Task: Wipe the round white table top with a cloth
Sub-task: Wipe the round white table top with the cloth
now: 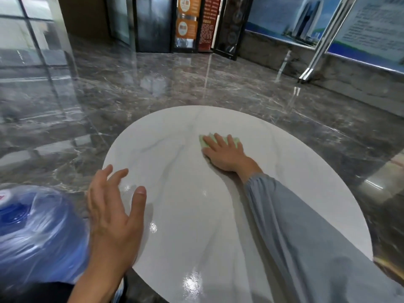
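Observation:
The round white table top (284, 171), glossy with faint grey veins, fills the middle of the head view. My right hand (225, 153) lies flat on a light green cloth (205, 143) past the table's centre, fingers spread and pressing it down; only the cloth's edges show around the fingers. A grey-blue sleeve covers that arm. My left hand (113, 206) is over the table's near left edge, fingers straight and spread, holding nothing. Whether it touches the surface I cannot tell.
A large blue water bottle (32, 228) wrapped in clear plastic stands close to the table at the lower left. Dark polished marble floor (153, 88) surrounds the table. Glass doors (153, 22) and poster boards (371, 25) line the far walls.

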Tool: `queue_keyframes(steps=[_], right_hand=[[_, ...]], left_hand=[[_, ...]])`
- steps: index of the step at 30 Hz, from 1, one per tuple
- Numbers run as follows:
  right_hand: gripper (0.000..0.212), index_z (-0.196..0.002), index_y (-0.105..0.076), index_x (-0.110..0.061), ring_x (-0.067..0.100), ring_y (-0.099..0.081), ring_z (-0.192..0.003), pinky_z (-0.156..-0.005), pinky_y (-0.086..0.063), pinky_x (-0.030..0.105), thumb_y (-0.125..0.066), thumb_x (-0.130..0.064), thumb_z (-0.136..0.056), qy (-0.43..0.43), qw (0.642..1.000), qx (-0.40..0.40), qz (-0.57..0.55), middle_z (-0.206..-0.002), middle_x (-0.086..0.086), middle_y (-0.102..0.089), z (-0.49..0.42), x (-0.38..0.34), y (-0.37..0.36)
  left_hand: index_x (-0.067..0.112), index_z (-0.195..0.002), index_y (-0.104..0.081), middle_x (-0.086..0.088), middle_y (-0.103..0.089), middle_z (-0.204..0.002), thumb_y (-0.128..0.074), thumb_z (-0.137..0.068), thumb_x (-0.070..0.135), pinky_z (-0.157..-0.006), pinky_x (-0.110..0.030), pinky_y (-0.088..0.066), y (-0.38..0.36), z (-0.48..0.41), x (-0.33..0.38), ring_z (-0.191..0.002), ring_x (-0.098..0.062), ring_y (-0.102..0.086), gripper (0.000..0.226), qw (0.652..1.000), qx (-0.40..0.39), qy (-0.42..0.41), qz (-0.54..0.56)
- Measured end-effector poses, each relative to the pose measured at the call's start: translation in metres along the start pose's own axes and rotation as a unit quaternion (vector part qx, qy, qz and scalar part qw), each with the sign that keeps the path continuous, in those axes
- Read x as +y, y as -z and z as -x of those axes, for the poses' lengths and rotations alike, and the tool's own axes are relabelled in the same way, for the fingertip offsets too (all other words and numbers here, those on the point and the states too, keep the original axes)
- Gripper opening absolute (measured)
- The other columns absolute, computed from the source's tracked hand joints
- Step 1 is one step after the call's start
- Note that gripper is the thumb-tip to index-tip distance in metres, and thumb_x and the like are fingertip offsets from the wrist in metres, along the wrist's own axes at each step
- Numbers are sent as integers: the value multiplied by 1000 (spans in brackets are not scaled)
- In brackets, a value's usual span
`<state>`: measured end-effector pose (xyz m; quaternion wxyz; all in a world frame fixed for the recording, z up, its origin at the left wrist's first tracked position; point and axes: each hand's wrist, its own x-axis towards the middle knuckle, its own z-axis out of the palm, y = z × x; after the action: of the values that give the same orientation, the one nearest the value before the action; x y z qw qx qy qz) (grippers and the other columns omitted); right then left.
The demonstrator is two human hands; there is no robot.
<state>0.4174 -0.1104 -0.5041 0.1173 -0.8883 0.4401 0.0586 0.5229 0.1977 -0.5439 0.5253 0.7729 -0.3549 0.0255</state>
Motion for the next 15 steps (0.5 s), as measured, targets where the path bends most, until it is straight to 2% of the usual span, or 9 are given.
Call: queue_keyframes(steps=[2, 5, 8, 10, 12, 15], right_hand=[[62, -162, -3, -52, 31, 16, -159, -123, 13, 58, -22, -63, -104, 104, 994, -15, 20, -174, -13, 9, -2, -79, -16], [60, -162, -6, -52, 31, 18, -158, -122, 15, 59, -22, -63, -105, 227, 973, -31, 42, -174, -12, 9, 10, -171, -37], [60, -162, -8, -52, 30, 16, -159, -122, 14, 58, -21, -65, -106, 268, 961, -32, 53, -174, -11, 7, 12, -195, -42], [60, -162, -12, -52, 28, 11, -160, -124, 10, 56, -24, -66, -105, 257, 966, -23, 35, -174, -12, 3, 7, -179, -38], [60, -162, -12, -53, 28, 7, -160, -125, 6, 56, -26, -65, -105, 201, 979, -10, 15, -174, -12, 0, -2, -144, -30], [60, -162, -13, -51, 31, 4, -160, -124, 3, 57, -25, -63, -104, 75, 997, 11, -13, -174, -11, -1, -10, -59, -10]], left_hand=[[22, -146, -46, -4, -30, -162, -37, -97, 61, -115, -5, 0, 1, -1, 0, -156, -22, -18, 62, 1000, 6, -2, -5], [24, -146, -44, -3, -29, -162, -39, -98, 58, -114, -3, -2, 1, -2, -1, -155, -18, -18, 59, 1000, 11, 3, 5], [23, -145, -45, -7, -31, -160, -40, -99, 54, -114, -2, -4, 2, -3, -2, -153, -20, -22, 56, 1000, 7, -6, 12], [23, -144, -45, -7, -32, -159, -40, -98, 55, -114, -2, -4, 2, -1, -2, -153, -22, -23, 57, 1000, -1, -8, -5], [26, -144, -46, -2, -29, -160, -40, -95, 60, -116, -7, -5, 3, -2, -1, -153, -18, -21, 60, 1000, -21, 4, -14], [28, -138, -51, 2, -35, -157, -43, -93, 59, -123, -40, -20, 5, -4, 1, -151, -22, -28, 55, 996, -55, -34, -55]])
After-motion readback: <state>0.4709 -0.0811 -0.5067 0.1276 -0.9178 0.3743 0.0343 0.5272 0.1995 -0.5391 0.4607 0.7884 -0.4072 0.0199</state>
